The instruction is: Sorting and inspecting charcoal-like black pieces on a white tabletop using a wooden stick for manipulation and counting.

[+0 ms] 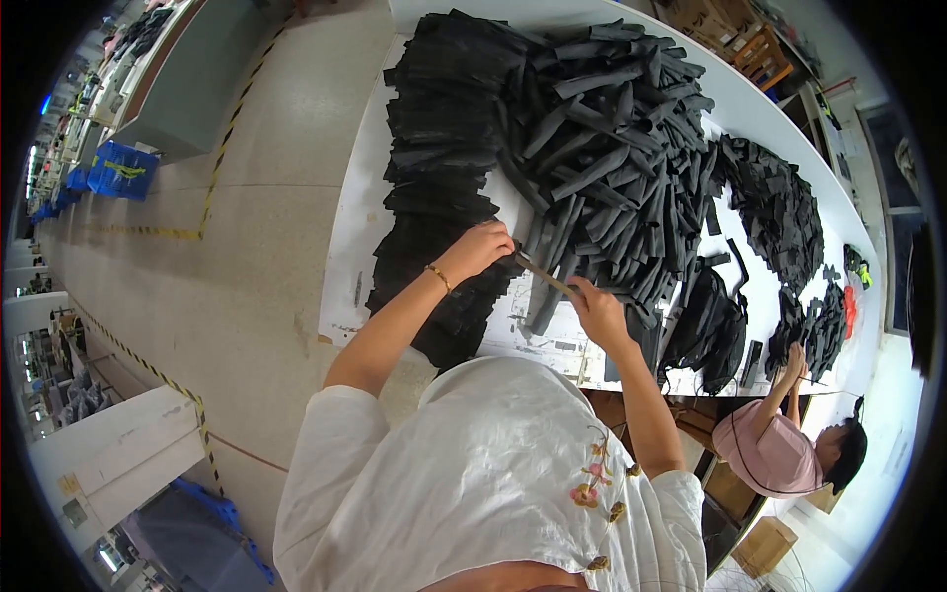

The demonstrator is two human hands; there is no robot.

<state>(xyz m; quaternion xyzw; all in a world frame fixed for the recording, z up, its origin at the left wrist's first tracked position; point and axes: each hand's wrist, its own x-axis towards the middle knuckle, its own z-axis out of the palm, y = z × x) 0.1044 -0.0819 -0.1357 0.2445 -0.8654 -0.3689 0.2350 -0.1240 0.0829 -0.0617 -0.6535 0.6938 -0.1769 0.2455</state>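
My right hand (597, 313) is closed round one end of a thin, flat, tan-brown stick (546, 276), which slants up and left across the gap between my hands. At the stick's far end my left hand (481, 248) is closed with its fingertips pinched; a small dark piece shows there, too small to name. Below and around my left hand lies a long stack of flat black fabric pieces (439, 148), overlapping in a column. Beyond my right hand spreads a big heap of rolled or folded black fabric tubes (602, 148).
Everything rests on a white table (357, 222). Farther right are another black pile (774, 207), black straps or bags (708, 326) and a co-worker in pink (774, 449) with hands at small black pieces. A blue crate (123, 170) stands on the floor at left.
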